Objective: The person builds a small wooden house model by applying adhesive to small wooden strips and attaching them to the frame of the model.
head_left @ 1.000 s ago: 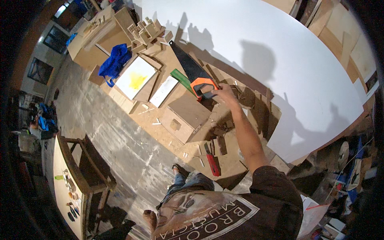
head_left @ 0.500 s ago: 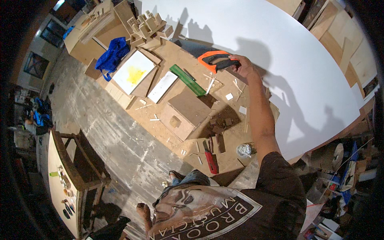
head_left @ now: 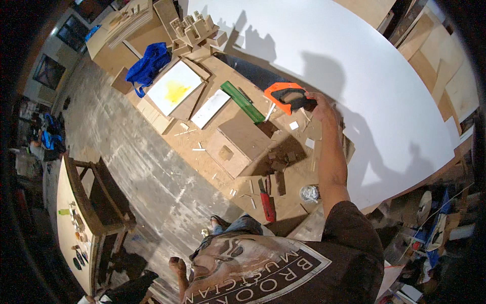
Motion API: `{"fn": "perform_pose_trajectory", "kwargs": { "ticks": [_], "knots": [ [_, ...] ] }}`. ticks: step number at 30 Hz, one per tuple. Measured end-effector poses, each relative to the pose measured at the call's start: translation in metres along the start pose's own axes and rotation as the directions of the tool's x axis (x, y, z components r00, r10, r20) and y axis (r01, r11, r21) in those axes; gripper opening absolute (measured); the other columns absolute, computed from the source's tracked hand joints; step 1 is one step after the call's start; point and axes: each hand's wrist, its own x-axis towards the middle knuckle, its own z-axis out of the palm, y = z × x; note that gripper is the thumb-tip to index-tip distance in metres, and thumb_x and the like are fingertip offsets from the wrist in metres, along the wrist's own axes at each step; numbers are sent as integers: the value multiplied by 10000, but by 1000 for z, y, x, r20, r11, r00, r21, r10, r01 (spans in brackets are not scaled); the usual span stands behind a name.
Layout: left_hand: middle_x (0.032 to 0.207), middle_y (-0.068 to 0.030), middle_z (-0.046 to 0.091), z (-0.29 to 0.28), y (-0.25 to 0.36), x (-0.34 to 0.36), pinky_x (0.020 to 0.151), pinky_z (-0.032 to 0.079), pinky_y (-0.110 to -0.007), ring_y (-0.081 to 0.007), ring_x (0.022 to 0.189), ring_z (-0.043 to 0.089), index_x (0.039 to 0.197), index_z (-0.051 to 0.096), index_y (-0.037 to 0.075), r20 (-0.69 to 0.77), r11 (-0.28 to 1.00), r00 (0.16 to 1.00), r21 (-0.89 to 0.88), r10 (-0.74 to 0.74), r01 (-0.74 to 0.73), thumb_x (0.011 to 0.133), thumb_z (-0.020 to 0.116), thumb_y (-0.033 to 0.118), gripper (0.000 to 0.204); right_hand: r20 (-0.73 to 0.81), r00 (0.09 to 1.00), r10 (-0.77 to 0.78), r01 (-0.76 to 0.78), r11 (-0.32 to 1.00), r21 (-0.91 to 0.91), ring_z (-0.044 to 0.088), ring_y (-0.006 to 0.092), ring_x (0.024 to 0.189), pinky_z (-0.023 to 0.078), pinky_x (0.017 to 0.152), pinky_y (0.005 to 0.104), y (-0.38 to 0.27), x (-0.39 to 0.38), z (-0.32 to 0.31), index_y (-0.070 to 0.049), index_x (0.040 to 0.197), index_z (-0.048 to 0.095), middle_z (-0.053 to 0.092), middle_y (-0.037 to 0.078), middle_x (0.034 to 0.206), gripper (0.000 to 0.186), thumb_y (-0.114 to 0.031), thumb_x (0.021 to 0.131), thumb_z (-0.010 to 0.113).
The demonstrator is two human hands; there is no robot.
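My right hand (head_left: 320,105) is closed on the rear of the orange-and-black handle of a hand saw (head_left: 281,96). The saw's dark blade (head_left: 245,68) points away to the far left, low over the workbench (head_left: 195,162); whether it touches is unclear. Close to the saw lie a green strip (head_left: 243,103) with a dark slim tool on it, a white board (head_left: 210,109) and small white offcuts (head_left: 294,125). Nearer me stands a wooden box (head_left: 238,144) with a square hole. My left hand (head_left: 177,264) hangs beside my body, curled into a fist, with nothing visible in it.
A large white sheet (head_left: 385,96) spans the right. A red-handled tool (head_left: 267,205) and a clear container (head_left: 309,193) lie at the bench's near end. Far left are a yellow-stained white panel (head_left: 174,88), blue cloth (head_left: 149,66) and wooden blocks (head_left: 195,30). Another table (head_left: 76,243) stands left.
My right hand has brought the saw nearer to me and slightly right. My left hand stays closed at my side. The whole view has shifted a little.
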Motion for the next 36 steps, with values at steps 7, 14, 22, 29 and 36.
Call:
{"fn": "perform_pose_trajectory", "kwargs": {
  "ticks": [7,14,22,29,36],
  "knots": [
    [622,-109,538,16,17,9,545,435,-376,-207,561,478,676,511,-14,59,993,998,-120,4,4,688,562,83,111,412,887,-207,425,717,-552,647,220,939,523,871,296,39,44,-84,-7,1030,689,689,73,1042,264,-48,772,725],
    [625,-77,498,2,-6,4,548,412,-339,-178,576,464,707,520,-21,-27,1000,999,21,-23,23,667,578,74,118,423,876,231,160,688,-708,607,219,1076,491,908,376,61,30,-15,-19,1214,645,619,100,1233,476,-258,816,752],
    [618,-129,534,1,5,-18,581,458,-422,-283,566,516,696,501,-34,174,967,985,248,13,-56,669,594,143,202,319,938,135,337,-144,-930,616,183,686,483,625,364,31,34,24,-4,897,698,653,120,736,246,-230,803,673],
    [648,-156,570,-4,1,-36,580,451,-419,-286,586,533,701,525,-39,-41,986,989,78,-143,146,674,561,91,137,125,944,-306,91,-125,-988,693,382,941,537,825,503,55,73,92,21,909,715,691,267,940,274,-200,786,609],
    [662,-179,571,-14,-12,-65,592,457,-430,-296,606,553,761,534,-37,62,958,987,258,-147,126,766,620,192,245,-5,950,-313,-50,-135,-990,652,398,1079,530,891,479,83,93,108,47,1072,686,663,264,1147,408,-214,759,672]
  ]
}}
